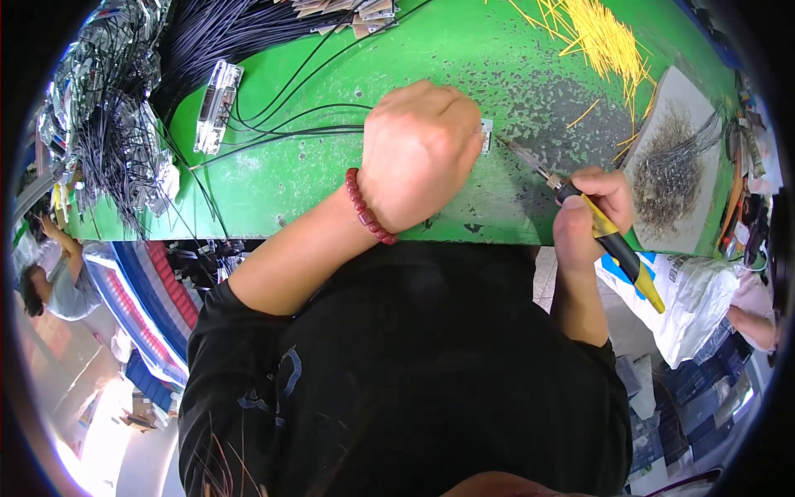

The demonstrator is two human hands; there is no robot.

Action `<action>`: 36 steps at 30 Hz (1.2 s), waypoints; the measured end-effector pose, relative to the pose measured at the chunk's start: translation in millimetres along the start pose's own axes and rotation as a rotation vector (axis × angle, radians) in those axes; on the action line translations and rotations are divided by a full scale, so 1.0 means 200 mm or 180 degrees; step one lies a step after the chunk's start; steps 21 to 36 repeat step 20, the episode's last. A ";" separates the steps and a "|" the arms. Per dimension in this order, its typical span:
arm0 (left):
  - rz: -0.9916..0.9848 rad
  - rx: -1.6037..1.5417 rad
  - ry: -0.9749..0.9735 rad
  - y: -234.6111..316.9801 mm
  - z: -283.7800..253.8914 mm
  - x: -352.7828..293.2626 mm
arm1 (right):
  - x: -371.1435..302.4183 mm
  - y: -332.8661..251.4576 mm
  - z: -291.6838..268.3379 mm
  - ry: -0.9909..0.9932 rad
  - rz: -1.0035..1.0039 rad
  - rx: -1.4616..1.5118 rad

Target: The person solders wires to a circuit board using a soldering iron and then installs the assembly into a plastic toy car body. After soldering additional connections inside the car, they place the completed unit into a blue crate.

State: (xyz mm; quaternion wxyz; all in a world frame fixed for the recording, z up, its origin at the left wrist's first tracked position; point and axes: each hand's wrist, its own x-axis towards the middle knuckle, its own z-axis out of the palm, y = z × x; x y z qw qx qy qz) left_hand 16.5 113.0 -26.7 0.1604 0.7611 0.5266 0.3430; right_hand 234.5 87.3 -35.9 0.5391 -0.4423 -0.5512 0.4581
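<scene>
My left hand (422, 153) is closed low over the green bench, back of the hand up and fingertips hidden. Several thin black cables (327, 129) run into it from the left, and a small whitish metal-looking piece (487, 136) sticks out past its right side. In my right hand (592, 219) I hold a yellow-and-black soldering iron (614, 240) like a pen. Its slim tip points up and left, close to the small piece; whether they touch I cannot tell. The cables lead from a flat silvery part (218, 108) at the left of the bench.
A thick bundle of black cables (215, 41) lies at the back left, beside a heap of silvery parts with wires (112, 124). Thin yellow tubes (600, 41) are scattered at the back right. A pale board (696, 103) bears dark wire scraps. Other people (62, 282) appear at both sides.
</scene>
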 end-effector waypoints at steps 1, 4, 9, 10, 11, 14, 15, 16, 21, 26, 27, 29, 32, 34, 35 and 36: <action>0.0000 0.0040 -0.0024 0.00 0.00 0.00 | 0.00 0.00 0.01 -0.0009 0.0006 -0.0013; -0.0004 0.0107 0.0033 0.01 0.00 0.00 | 0.00 0.01 0.02 -0.0005 0.0017 -0.0039; 0.0032 0.0094 0.0079 0.00 0.01 0.01 | 0.00 0.01 0.00 -0.0137 -0.0078 -0.0111; 0.0034 0.0101 0.0088 0.00 0.01 0.01 | 0.00 0.01 0.00 -0.0138 -0.0076 -0.0116; 0.0031 0.0101 0.0086 0.00 0.01 0.01 | 0.00 0.01 0.00 -0.0146 -0.0074 -0.0158; 0.0033 0.0105 0.0122 0.00 0.02 0.00 | 0.00 -0.01 0.00 -0.0188 -0.0007 -0.0247; 0.0052 0.0114 0.0116 0.00 0.02 0.01 | 0.00 -0.01 0.00 -0.0221 0.0056 -0.0296; 0.0071 0.0124 0.0109 0.00 0.01 0.01 | 0.00 -0.01 0.00 -0.0221 0.0061 -0.0303; 0.0075 0.0159 0.0069 0.00 0.01 0.00 | -0.02 0.03 -0.01 0.0027 -0.0137 -0.0004; 0.0075 0.0159 0.0069 0.00 0.01 0.00 | -0.02 0.03 -0.01 0.0027 -0.0137 -0.0004; 0.0075 0.0159 0.0069 0.00 0.01 0.00 | -0.02 0.03 -0.01 0.0027 -0.0137 -0.0004; 0.0075 0.0159 0.0069 0.00 0.01 0.00 | -0.02 0.03 -0.01 0.0027 -0.0137 -0.0004; 0.0075 0.0159 0.0069 0.00 0.01 0.00 | -0.02 0.03 -0.01 0.0027 -0.0137 -0.0004; 0.0075 0.0159 0.0069 0.00 0.01 0.00 | -0.02 0.03 -0.01 0.0027 -0.0137 -0.0004; 0.0075 0.0159 0.0069 0.00 0.01 0.00 | -0.02 0.03 -0.01 0.0027 -0.0137 -0.0004; 0.0075 0.0159 0.0069 0.00 0.01 0.00 | -0.02 0.03 -0.01 0.0027 -0.0137 -0.0004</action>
